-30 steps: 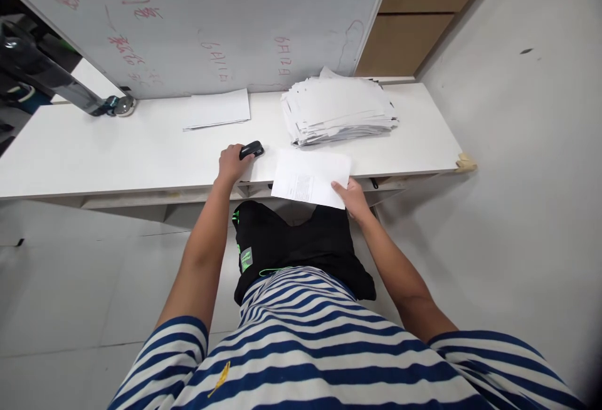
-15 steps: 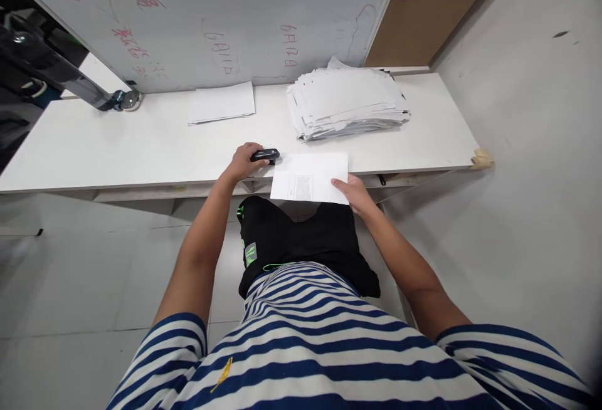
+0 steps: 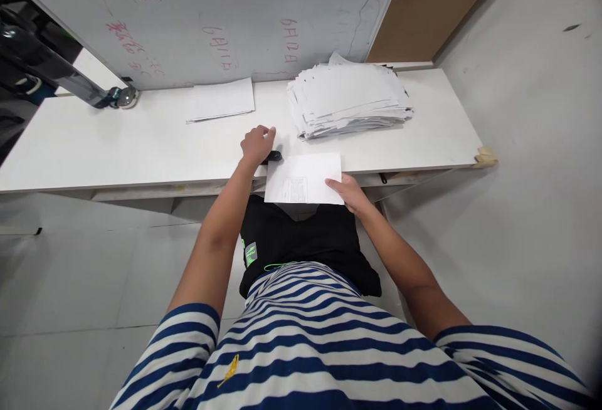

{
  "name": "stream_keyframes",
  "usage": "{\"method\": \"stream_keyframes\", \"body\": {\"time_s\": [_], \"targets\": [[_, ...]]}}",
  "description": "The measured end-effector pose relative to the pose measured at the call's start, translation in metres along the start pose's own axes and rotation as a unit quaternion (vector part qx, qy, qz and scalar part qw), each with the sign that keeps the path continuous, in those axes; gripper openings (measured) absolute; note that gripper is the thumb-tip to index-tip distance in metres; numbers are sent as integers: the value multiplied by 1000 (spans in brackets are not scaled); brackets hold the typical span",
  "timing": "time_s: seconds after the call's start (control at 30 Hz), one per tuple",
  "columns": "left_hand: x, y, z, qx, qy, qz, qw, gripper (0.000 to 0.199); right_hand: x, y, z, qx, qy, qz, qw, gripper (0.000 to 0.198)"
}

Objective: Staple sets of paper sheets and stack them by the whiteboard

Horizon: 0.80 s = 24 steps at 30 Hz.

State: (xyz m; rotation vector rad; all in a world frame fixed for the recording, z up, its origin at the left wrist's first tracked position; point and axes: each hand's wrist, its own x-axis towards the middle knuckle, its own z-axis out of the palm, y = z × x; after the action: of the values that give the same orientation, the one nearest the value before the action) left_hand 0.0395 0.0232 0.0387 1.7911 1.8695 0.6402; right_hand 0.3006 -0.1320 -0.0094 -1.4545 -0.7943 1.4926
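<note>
A black stapler [image 3: 274, 156] lies near the front edge of the white desk, its tip at the upper left corner of a white sheet of paper [image 3: 301, 175]. The paper has a small block of print at its lower middle. My right hand [image 3: 350, 192] holds the paper by its right edge, thumb on top and fingers beneath. Just above and left of the stapler is my left hand [image 3: 258, 143], fingers curled in and thumb up. My left wrist and hand cover the stapler's rear part; I cannot tell whether they touch it.
A thick, uneven stack of papers [image 3: 350, 96] stands at the back right of the desk [image 3: 155, 140]. Left of it lies a thin pile of paper [image 3: 221, 99]. Behind is a whiteboard [image 3: 254, 9] with red writing. A clear bottle-like object [image 3: 94, 90] leans at the far left.
My left hand has let go of the stapler and moved up and right over it, fingers curling. The paper in my right hand has shifted slightly left, towards the stapler.
</note>
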Motion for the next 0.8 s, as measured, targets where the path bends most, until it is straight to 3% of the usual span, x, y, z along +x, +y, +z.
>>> {"method": "stream_keyframes", "body": {"time_s": [0.13,0.33,0.47,0.57,0.67,0.73,0.8], "targets": [[-2,3,17,70,50,-27,996,41,-5,1,1,0,-1,5,1000,36],[-5,1,28,126,69,23,989,42,-3,6,0,-8,-5,1,1000,43],[6,-7,34,72,81,12,994,40,-5,4,2,-17,1,-11,1000,43],[12,-11,26,-47,94,9,994,39,-9,0,5,-12,7,-14,1000,42],[4,-15,9,-168,120,78,975,39,-8,-2,7,-3,12,-22,1000,42],[-9,-21,-2,-151,117,123,974,43,-4,-3,6,0,9,-32,999,42],[-24,-33,-9,-43,80,152,984,39,1,-7,1,-1,9,-42,999,42]]}}
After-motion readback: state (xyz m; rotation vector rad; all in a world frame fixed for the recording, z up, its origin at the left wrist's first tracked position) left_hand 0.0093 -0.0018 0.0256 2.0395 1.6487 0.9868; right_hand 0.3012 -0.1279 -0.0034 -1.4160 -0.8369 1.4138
